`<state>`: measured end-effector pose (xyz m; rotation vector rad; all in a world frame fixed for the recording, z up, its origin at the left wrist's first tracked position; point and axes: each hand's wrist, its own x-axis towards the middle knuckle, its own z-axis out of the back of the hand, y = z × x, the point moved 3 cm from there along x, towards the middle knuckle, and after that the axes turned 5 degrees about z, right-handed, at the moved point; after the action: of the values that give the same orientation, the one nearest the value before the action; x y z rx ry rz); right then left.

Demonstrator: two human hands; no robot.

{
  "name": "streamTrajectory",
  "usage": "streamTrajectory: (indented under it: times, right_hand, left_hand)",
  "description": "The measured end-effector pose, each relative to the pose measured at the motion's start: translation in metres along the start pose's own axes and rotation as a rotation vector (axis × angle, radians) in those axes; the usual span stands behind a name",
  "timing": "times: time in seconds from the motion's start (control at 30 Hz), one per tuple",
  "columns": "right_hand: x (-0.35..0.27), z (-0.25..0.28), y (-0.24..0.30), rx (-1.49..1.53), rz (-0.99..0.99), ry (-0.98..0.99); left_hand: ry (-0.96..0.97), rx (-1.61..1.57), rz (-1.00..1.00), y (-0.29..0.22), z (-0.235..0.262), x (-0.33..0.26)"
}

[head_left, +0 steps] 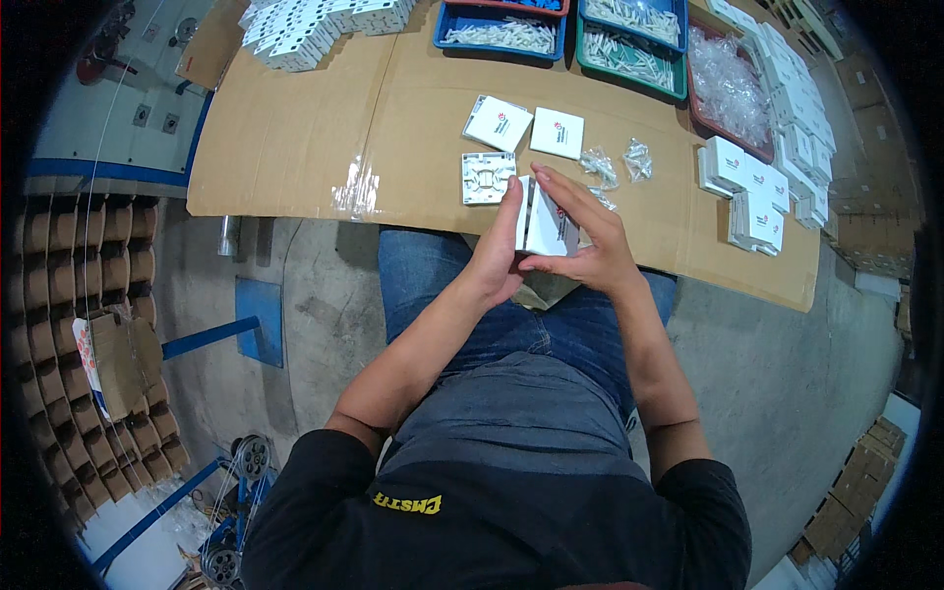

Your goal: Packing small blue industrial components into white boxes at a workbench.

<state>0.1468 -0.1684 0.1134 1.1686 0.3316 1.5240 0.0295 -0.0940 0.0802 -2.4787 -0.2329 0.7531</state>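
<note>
Over the front edge of the table, my left hand (494,258) and my right hand (602,241) press a white plastic wall-outlet box (553,231) between them. The left palm and fingers lie along its left side. On its right side, the right fingers reach over the printed face and the thumb runs under the lower edge. A dark gap shows between two white parts of the box. Just beyond it sits an open white box base (486,179) with its inside facing up. Two white square covers (498,123) (558,133) lie behind that base.
Small clear bags of fittings (638,160) lie right of the covers. Blue and green trays (629,71) of white slim parts stand at the back, beside a red-brown tray (696,116) of clear bags. White boxes are stacked at right (755,211) and far left (295,34).
</note>
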Motion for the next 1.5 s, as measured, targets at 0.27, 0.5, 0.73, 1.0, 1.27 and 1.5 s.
streamTrajectory:
  times: [0.27, 0.5, 0.73, 1.0, 1.27, 1.5]
  right_hand:
    - [-0.001, -0.002, -0.004, -0.019, 0.017, 0.051]
    - [-0.005, -0.007, -0.010, -0.044, 0.056, 0.070]
    - [-0.013, -0.007, -0.016, -0.003, -0.050, 0.061]
    - [-0.020, -0.002, -0.017, -0.032, -0.218, -0.241]
    - [-0.039, 0.008, -0.021, 0.721, -0.579, -0.540]
    - [-0.033, 0.014, 0.003, 0.465, -0.464, -0.246]
  left_hand:
    - [-0.052, 0.014, 0.017, 0.000, -0.002, -0.002]
    - [-0.046, 0.068, 0.023, 0.005, 0.006, 0.002]
    - [-0.006, 0.088, 0.102, 0.005, 0.012, 0.001]
    - [-0.015, 0.223, -0.142, 0.005, 0.018, 0.000]
    - [-0.069, 0.559, -0.605, -0.017, 0.008, -0.003]
    - [0.052, 0.428, -0.522, -0.013, 0.017, -0.009]
